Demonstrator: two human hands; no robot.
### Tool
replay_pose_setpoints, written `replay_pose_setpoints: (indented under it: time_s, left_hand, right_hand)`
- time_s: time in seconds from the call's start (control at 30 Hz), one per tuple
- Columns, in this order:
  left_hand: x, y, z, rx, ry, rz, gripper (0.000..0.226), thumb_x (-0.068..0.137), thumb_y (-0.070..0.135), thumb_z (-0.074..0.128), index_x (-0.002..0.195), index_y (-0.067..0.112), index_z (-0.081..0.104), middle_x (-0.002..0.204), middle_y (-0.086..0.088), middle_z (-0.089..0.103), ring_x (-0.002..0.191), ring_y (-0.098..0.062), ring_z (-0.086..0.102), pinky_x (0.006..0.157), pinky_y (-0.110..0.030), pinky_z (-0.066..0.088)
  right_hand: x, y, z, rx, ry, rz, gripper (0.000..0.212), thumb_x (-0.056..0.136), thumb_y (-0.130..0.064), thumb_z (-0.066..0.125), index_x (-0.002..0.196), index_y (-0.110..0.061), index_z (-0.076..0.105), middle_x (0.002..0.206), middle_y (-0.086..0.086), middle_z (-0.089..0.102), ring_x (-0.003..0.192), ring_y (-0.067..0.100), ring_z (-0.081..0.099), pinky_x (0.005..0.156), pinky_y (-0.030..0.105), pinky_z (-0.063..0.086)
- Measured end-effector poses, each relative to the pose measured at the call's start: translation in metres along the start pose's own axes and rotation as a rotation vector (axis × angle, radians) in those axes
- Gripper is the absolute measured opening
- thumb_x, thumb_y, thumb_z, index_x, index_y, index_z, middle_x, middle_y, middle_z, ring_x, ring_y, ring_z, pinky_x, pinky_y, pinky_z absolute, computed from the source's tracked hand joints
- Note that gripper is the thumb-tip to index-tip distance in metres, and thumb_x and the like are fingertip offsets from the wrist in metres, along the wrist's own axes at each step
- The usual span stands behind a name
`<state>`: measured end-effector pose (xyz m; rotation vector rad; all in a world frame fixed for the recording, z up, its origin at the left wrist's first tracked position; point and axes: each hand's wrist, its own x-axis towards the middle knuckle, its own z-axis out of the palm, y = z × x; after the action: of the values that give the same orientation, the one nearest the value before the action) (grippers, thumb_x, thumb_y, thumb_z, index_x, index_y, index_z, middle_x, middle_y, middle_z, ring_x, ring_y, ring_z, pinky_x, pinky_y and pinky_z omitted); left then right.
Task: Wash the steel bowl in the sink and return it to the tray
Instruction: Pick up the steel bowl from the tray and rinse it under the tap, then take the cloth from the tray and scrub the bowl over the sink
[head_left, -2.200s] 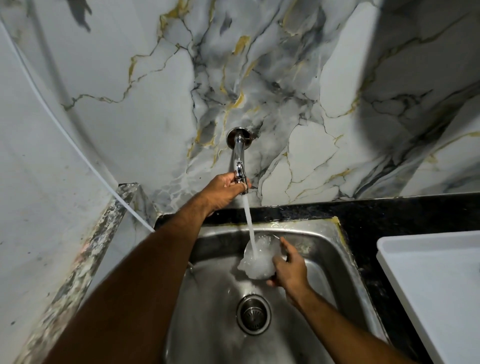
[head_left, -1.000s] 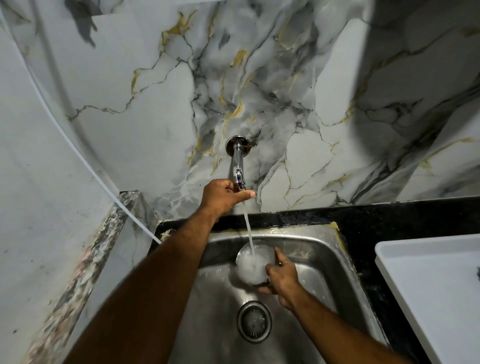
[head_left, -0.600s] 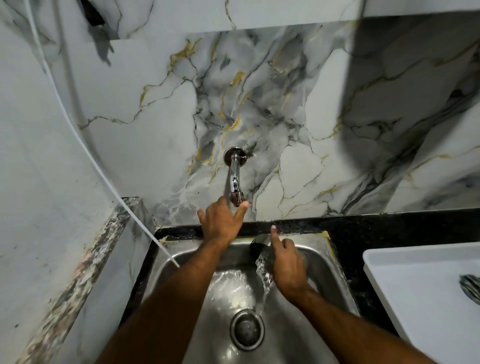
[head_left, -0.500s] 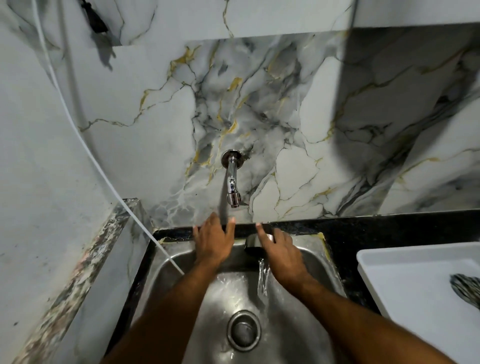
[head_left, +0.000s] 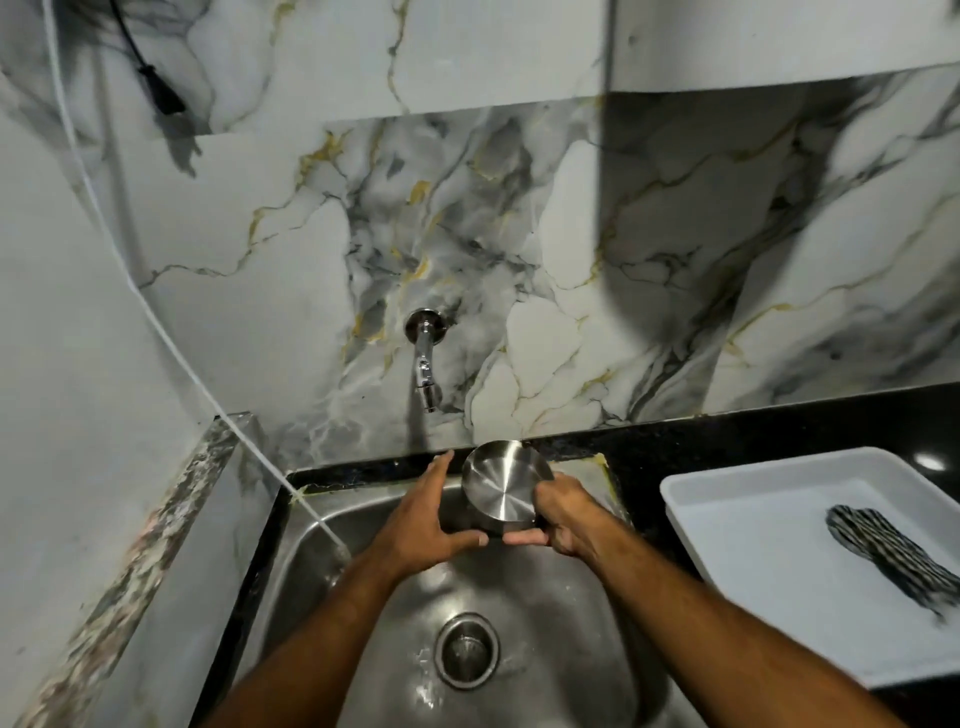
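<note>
Wall (head_left: 218, 218): marble-patterned panels, white with grey and gold veining, behind the basin. Tap (head_left: 427, 364): chrome, wall-mounted, spout pointing down. White cord (head_left: 156, 317): runs diagonally down the left wall toward the basin's left rear corner. Black cable with plug (head_left: 156, 88): hangs at upper left against the wall. Table (head_left: 779, 426): black speckled stone. Speckled stone ledge (head_left: 156, 525): borders the left side. Striped black-and-white item (head_left: 893, 556): lies at right; its nature cannot be determined.
</note>
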<state>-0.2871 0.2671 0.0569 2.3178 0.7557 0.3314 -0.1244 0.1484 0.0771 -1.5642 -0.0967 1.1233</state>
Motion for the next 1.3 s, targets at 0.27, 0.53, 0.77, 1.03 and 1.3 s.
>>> replay_pose_setpoints:
  time_s: [0.27,0.53,0.77,1.03,1.3]
  left_hand:
    - [-0.007,0.046,0.032,-0.078,0.155,0.185,0.045,0.039,0.055,0.092,0.072,0.041,0.066,0.099,0.015,0.071,0.091,0.011,0.062,0.079,-0.009,0.049]
    - [0.009,0.100,0.141,0.047,0.255,0.123,0.052,0.038,0.038,0.096,0.064,0.034,0.051,0.117,-0.005,0.070,0.097,-0.006,0.062,0.090,-0.011,0.041]
    - [0.000,0.109,0.190,0.024,0.212,-0.014,0.049,0.043,0.038,0.096,0.069,0.027,0.056,0.133,0.007,0.062,0.109,-0.007,0.059,0.089,-0.003,0.035]
    - [0.016,0.127,0.195,0.028,0.228,-0.005,0.046,0.044,0.034,0.096,0.062,0.023,0.055,0.125,-0.006,0.065,0.112,-0.026,0.061,0.087,-0.035,0.048]
    - [0.002,0.130,0.175,-0.069,0.255,0.049,0.045,0.045,0.028,0.098,0.063,0.029,0.057,0.125,0.005,0.062,0.110,-0.011,0.060,0.090,-0.016,0.045]
  right_hand:
    - [-0.015,0.005,-0.059,-0.015,-0.247,0.015,0.024,0.092,-0.014,0.053,0.110,-0.013,0.069,0.107,0.019,0.075,0.076,0.031,0.073,0.055,0.044,0.064]
    - [0.004,0.013,-0.295,-0.618,0.496,-0.358,0.049,0.097,-0.038,0.057,0.136,-0.008,0.055,0.132,0.017,0.063,0.120,0.034,0.060,0.103,0.040,0.048]
    - [0.020,0.058,-0.485,-1.286,0.552,0.060,0.067,0.096,-0.044,0.046,0.155,-0.022,0.021,0.159,0.013,0.027,0.145,0.037,0.026,0.114,0.057,0.026]
    - [0.023,0.065,-0.530,-1.169,0.578,-0.108,0.055,0.092,-0.018,0.050,0.147,-0.021,0.046,0.153,0.012,0.045,0.137,0.031,0.047,0.114,0.043,0.039]
    - [-0.002,-0.007,-0.390,-0.691,0.460,-0.514,0.057,0.076,0.009,0.057,0.121,-0.024,0.071,0.090,-0.001,0.073,0.062,0.004,0.061,0.059,0.017,0.048]
